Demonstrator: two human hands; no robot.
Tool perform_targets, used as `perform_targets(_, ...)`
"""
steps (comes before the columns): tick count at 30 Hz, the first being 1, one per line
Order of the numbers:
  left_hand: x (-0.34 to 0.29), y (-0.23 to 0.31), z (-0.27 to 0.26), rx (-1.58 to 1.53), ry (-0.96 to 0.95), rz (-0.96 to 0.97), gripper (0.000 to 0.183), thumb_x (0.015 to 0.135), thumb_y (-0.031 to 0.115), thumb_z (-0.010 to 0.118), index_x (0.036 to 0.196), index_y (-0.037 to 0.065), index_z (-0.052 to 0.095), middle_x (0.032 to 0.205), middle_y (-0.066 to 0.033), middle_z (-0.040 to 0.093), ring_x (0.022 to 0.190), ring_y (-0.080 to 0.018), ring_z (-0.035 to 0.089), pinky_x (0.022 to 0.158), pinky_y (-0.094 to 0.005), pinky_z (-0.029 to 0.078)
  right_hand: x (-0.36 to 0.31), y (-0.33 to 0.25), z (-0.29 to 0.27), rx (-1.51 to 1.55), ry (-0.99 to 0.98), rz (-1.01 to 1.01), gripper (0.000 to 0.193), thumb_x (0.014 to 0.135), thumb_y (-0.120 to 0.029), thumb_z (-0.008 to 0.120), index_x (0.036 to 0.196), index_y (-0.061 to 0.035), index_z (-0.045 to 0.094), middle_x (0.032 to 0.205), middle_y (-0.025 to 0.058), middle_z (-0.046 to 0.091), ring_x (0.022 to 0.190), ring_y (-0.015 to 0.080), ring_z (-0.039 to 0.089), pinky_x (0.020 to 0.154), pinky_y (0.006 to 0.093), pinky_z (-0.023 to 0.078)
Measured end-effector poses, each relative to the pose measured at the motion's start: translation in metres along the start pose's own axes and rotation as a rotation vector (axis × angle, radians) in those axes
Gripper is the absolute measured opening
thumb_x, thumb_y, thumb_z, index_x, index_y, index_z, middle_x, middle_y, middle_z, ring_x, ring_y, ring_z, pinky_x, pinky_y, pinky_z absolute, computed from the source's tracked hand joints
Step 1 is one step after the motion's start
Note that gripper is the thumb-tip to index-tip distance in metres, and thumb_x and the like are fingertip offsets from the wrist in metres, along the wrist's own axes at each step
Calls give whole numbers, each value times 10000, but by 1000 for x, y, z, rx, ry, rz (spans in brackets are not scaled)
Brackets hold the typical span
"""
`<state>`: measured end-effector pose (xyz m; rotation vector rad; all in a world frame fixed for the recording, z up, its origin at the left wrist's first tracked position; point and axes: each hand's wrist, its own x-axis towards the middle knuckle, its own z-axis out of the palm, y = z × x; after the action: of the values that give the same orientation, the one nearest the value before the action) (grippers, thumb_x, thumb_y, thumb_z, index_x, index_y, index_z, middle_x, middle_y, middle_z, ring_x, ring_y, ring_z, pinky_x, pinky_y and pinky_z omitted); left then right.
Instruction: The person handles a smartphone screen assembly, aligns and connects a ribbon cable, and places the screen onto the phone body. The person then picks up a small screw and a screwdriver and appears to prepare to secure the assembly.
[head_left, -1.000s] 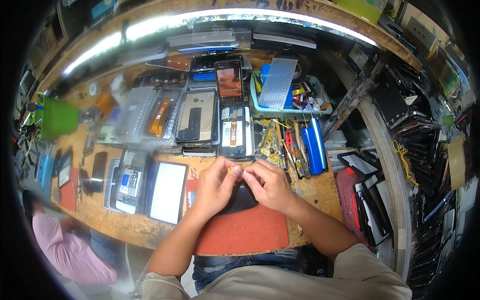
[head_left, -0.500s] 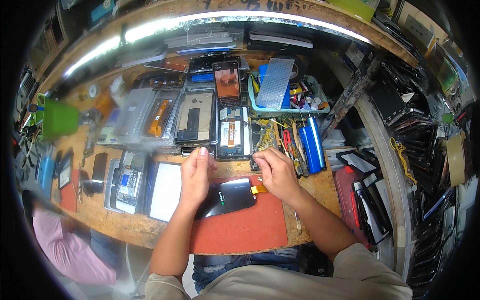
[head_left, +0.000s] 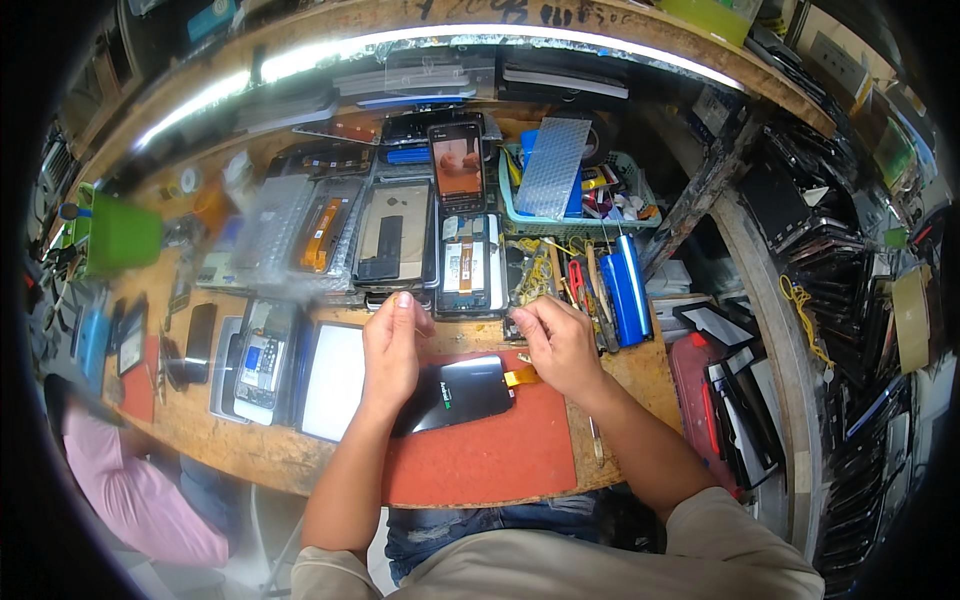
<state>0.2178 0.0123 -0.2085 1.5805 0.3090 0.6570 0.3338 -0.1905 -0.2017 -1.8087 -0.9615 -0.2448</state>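
A black phone screen panel (head_left: 462,392) lies face up on the red mat (head_left: 485,465). It is lit with a small white and green logo, and an orange ribbon cable (head_left: 521,377) sticks out from its right end. My left hand (head_left: 393,348) is raised above the panel's left end, thumb and fingers pinched together. Above the cable end, my right hand (head_left: 558,345) is also closed in a pinch. Whatever either pinch holds is too small or thin to make out. Just beyond the hands stands an opened phone (head_left: 484,272) with its battery and a ribbon cable exposed.
A phone with a lit screen (head_left: 458,175) leans upright at the back. A pale green basket (head_left: 583,226) of supplies, hand tools (head_left: 594,290) and a blue roll (head_left: 626,295) lie to the right. Another opened phone (head_left: 262,365) and a white panel (head_left: 334,380) lie left. A person's pink sleeve (head_left: 135,490) shows lower left.
The hands keep nearly the same pinched pose, with the right wrist turned very slightly. The whole scene is shifted a little by head motion.
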Motion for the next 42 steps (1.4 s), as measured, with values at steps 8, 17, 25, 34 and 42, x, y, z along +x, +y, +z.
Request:
perform_targets(8, 3, -6, -6, 65, 42, 16, 548, 1172, 388, 402, 806, 17, 573, 735, -61, 607, 706, -142, 561, 706, -324, 475, 0, 7, -3, -39, -19, 21, 330, 1068, -186, 668, 821, 6, 562, 685, 99, 564, 577, 203, 513, 550, 371, 408)
perform_targets(17, 3, -8, -7, 65, 63, 5, 490, 1162, 340, 415, 813, 25, 553, 739, -58, 581, 721, -149, 564, 708, -327, 479, -2, 11, 4, 47, -18, 105, 106, 1003, -92, 698, 966, -8, 646, 829, 150, 687, 670, 325, 671, 615, 417, 521)
perform_targets(25, 6, -10, -5, 58, 82, -18, 342, 1149, 298, 499, 900, 79, 581, 803, -5, 586, 697, -77, 559, 645, -239, 476, -3, 14, 2, 55, -22, 136, 74, 991, -70, 694, 1011, -6, 662, 885, 171, 716, 743, 339, 720, 648, 428, 551)
perform_targets(34, 9, -16, -8, 105, 105, -12, 288, 1117, 242, 584, 1061, -9, 713, 937, -29, 667, 795, -103, 600, 715, -274, 505, 0, 8, -3, 6, -20, 90, 131, 1022, -121, 681, 965, -8, 648, 850, 180, 698, 736, 380, 696, 646, 454, 533)
perform_targets(42, 8, -11, -9, 563, 103, 203, 137, 1004, 80, 688, 1087, -15, 742, 940, -52, 676, 754, -126, 619, 690, -291, 521, 3, 7, -6, -17, -24, 78, 220, 1054, -175, 657, 913, -9, 623, 795, 183, 657, 694, 386, 659, 624, 465, 503)
